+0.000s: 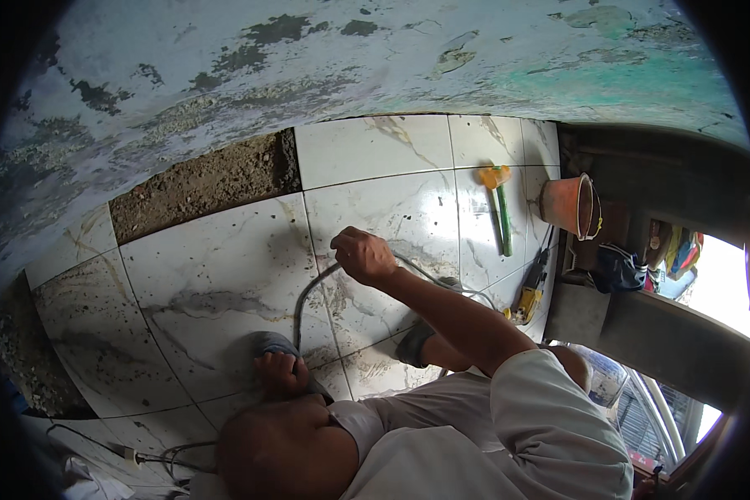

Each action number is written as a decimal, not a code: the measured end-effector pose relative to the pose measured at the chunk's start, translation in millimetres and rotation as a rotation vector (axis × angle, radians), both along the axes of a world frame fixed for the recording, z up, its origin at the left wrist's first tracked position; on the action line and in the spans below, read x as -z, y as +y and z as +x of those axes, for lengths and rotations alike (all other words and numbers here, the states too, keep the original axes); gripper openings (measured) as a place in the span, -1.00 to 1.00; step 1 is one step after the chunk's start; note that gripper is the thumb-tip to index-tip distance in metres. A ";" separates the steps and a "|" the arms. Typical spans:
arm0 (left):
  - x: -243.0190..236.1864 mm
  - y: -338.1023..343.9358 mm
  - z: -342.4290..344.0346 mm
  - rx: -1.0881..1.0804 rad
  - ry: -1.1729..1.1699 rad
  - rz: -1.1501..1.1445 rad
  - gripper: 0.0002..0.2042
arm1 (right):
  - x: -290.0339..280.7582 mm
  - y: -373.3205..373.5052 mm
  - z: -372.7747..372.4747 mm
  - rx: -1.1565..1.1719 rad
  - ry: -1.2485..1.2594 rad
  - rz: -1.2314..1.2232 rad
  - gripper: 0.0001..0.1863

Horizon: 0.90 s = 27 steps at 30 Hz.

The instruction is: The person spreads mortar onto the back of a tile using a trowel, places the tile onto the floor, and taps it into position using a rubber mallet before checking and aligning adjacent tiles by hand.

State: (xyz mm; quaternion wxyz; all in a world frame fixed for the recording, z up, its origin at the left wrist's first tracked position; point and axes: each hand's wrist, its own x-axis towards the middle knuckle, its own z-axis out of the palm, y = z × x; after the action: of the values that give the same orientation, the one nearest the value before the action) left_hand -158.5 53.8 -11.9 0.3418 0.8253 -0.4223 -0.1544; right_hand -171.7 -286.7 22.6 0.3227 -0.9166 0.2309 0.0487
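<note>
My right hand (364, 256) is closed around a grey cable (309, 295), a little above the white marbled floor tiles (225, 267). From that hand the cable curves down toward my left foot on one side and runs off to the right on the other. My left hand (282, 372) is curled beside my grey left shoe (272, 342), with the cable passing close to its fingers. Whether those fingers hold the cable is hidden. Dark crumbs of dirt lie scattered over the tiles around both hands.
A mallet (506, 221) with a green handle and yellow-orange head lies right of my hands. An orange bucket (563, 207) stands beyond it, near a yellow-and-black tool (528, 302). Untiled soil (208, 185) borders the peeling wall (375, 58). A black cord (171, 458) lies lower left.
</note>
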 end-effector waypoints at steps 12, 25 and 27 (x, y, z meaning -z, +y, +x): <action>10.2 3.8 -4.3 0.001 -0.042 -0.013 -0.77 | -91.5 -133.2 -152.6 0.037 0.933 -0.190 -0.74; -8.0 13.3 4.2 0.155 -0.033 0.101 -0.86 | -70.5 -160.2 -286.5 -0.019 0.712 -0.182 -0.13; -12.9 17.2 10.7 0.203 0.004 0.176 -0.86 | -18.4 -161.2 -271.7 0.073 0.572 -0.161 -0.07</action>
State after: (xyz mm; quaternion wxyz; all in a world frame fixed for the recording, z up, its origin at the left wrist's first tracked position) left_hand -147.8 71.0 1.0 0.2517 0.8047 -0.4877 -0.2263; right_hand -443.4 -447.9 41.0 0.1724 -0.8794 0.3485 0.2748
